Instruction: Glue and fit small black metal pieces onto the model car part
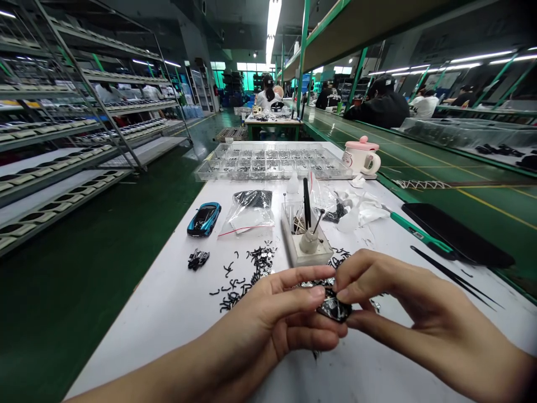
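Note:
Above the front of the white table, my left hand [289, 313] grips a small glossy black model-car part [334, 309] between thumb and fingers. My right hand [377, 296] pinches the same part from the other side, its fingertips on the upper and right edges. Fingers cover much of the part. Beyond my hands lie many small black curved pieces [241, 291], loose on the table. A blue model car [204, 219] stands to the left, with a small black and silver assembly [198, 259] nearer me.
A holder box [312, 256] with a small bottle and sticks stands just past my hands. Behind it is a clear compartment tray [268, 173]. A plastic bag [250, 215], pink-lidded mug [361, 157], green-handled tool [419, 235] and black tweezers [453, 274] lie around.

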### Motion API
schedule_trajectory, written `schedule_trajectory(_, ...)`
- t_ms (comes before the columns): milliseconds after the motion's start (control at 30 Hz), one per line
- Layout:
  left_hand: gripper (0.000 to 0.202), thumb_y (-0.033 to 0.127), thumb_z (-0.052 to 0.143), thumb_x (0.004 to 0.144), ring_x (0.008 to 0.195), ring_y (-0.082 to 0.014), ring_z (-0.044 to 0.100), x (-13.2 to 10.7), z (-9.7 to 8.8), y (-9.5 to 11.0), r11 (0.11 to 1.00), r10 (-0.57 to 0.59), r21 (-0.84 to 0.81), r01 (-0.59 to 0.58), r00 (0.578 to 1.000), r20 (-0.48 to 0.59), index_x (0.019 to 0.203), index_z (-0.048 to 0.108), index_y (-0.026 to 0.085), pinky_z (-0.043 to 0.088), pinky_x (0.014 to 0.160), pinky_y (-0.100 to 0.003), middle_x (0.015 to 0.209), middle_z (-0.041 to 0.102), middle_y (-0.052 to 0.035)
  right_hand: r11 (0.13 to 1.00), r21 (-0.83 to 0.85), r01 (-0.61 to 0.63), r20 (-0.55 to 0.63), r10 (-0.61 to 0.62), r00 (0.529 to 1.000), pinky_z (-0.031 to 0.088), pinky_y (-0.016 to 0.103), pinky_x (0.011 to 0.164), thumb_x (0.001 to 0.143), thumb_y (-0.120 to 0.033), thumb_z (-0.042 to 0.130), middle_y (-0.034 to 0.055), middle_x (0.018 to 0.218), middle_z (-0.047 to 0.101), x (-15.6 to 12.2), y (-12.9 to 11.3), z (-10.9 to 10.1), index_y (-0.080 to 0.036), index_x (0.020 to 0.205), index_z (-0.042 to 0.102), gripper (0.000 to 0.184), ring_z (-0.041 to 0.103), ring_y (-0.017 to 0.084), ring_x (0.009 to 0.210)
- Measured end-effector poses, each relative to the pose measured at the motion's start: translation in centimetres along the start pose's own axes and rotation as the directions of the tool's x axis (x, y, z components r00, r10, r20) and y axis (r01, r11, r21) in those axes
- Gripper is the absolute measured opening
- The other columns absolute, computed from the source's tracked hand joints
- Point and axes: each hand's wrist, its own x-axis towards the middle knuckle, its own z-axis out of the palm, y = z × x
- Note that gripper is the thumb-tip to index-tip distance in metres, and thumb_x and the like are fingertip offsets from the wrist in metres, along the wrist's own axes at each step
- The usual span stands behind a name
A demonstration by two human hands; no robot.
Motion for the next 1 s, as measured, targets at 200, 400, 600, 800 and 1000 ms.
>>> schedule_trajectory(200, 0.052, 0.043, 0.083, 0.083, 0.072, -0.011, 0.072, -0.4, -0.7, 0.0, 0.933, 0.065, 0.354, -0.072, 0.997, 0.031, 0.127, 0.067, 0.02, 0.06, 0.07, -0.021, 0.096, 0.075, -0.0073, 0.999, -0.004, 0.046, -0.087, -0.046, 0.995, 0.051, 0.011, 0.086, 0.104, -0.025, 0.063, -0.0085, 0.105, 0.066, -0.1, 0.3, 0.3, -0.034, 0.107, 0.06, 0.01, 0.064, 0.005, 0.098)
schedule_trajectory(400, 0.059, 0.025, 0.083, 0.084, 0.122, -0.0163, 0.062, -0.8, -0.7, -0.8, 0.585, 0.434, 0.69, -0.426, 0.883, 0.177, 0.136, 0.058, 0.036, 0.047, 0.107, -0.026, 0.125, 0.067, 0.0009, 0.999, -0.003, 0.035, -0.172, -0.035, 0.984, 0.056, 0.017, 0.075, 0.101, -0.028, 0.066, -0.0047, 0.097, 0.064, 0.0, 0.3, 0.9, -0.036, 0.104, 0.062, 0.01, 0.065, 0.011, 0.09)
schedule_trajectory(600, 0.041, 0.031, 0.08, 0.088, 0.111, -0.0144, 0.068, -0.8, -0.2, -1.3, 0.696, 0.441, 0.581, -0.422, 0.89, 0.117, 0.123, 0.059, 0.031, 0.049, 0.103, -0.027, 0.11, 0.074, 0.0031, 1.0, 0.031, 0.003, -0.219, 0.004, 0.976, 0.054, 0.016, 0.071, 0.098, -0.024, 0.066, -0.0038, 0.098, 0.052, -0.2, 0.3, 1.7, -0.035, 0.101, 0.063, 0.012, 0.061, 0.008, 0.08)
schedule_trajectory(800, 0.044, 0.039, 0.084, 0.084, 0.112, -0.0168, 0.068, -0.4, -0.5, -1.3, 0.821, 0.354, 0.471, -0.323, 0.935, 0.022, 0.119, 0.06, 0.029, 0.052, 0.094, -0.027, 0.112, 0.075, 0.0007, 1.0, -0.012, 0.014, -0.242, -0.016, 0.97, 0.048, 0.018, 0.063, 0.1, -0.026, 0.065, -0.0056, 0.08, 0.054, 0.4, 0.7, 1.7, -0.032, 0.101, 0.06, 0.008, 0.055, 0.009, 0.067)
schedule_trajectory(1000, 0.028, 0.033, 0.081, 0.087, 0.086, -0.0078, 0.068, -0.5, 0.2, -1.0, 0.85, 0.362, 0.437, -0.294, 0.929, -0.079, 0.106, 0.062, 0.023, 0.048, 0.079, -0.016, 0.093, 0.076, 0.0032, 0.894, -0.368, 0.255, -0.194, -0.342, 0.919, 0.044, 0.02, 0.063, 0.102, -0.018, 0.063, -0.0031, 0.079, 0.057, 0.2, 1.2, 2.0, -0.02, 0.112, 0.059, 0.011, 0.053, 0.009, 0.068)
